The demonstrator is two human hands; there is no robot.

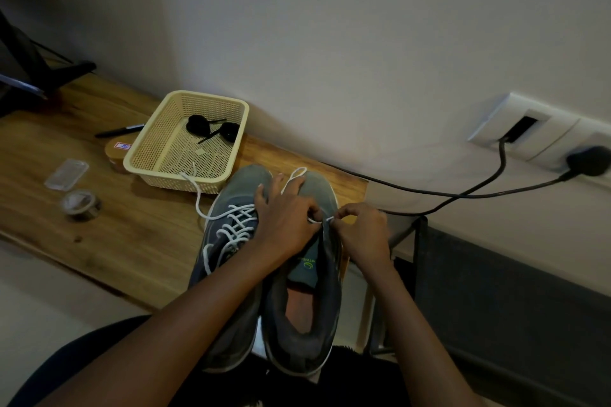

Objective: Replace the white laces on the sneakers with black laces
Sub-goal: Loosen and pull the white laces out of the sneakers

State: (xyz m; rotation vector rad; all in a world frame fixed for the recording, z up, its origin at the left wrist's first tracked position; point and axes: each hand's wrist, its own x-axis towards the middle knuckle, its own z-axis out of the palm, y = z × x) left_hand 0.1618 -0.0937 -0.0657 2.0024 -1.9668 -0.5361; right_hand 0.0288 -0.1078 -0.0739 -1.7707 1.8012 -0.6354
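Table (pixel 132 241), wood, against a wall.

Left sneaker (pixel 231 195), grey, toe to the wall. Left lace (pixel 236 225), white, criss-crossed through the eyelets; one end trails over the front rim into the basket (pixel 172 178).

Right sneaker (pixel 304 334), grey, touching the left one, heel over the table edge. Right lace (pixel 296 177), white, looped over the toe. The hands cover the eyelets, so how much is threaded cannot be told.

Left hand (pixel 284 218), across both sneakers. Thumb and forefinger pinch the right lace; the other fingers lie spread over the toes.

Right hand (pixel 360 228), beside the right sneaker. Fingers curled, fingertips apparently pinching a lace tip close to the left hand's pinch.

Black laces (pixel 211 129), two coils in the cream basket's far end, just behind the sneakers.

Marker (pixel 119 131), left of the basket.

Clear packet (pixel 66 173) and tape roll (pixel 81 203), near each other on the table's left.

Cable (pixel 463 195), black, running to a wall plug (pixel 588 160).
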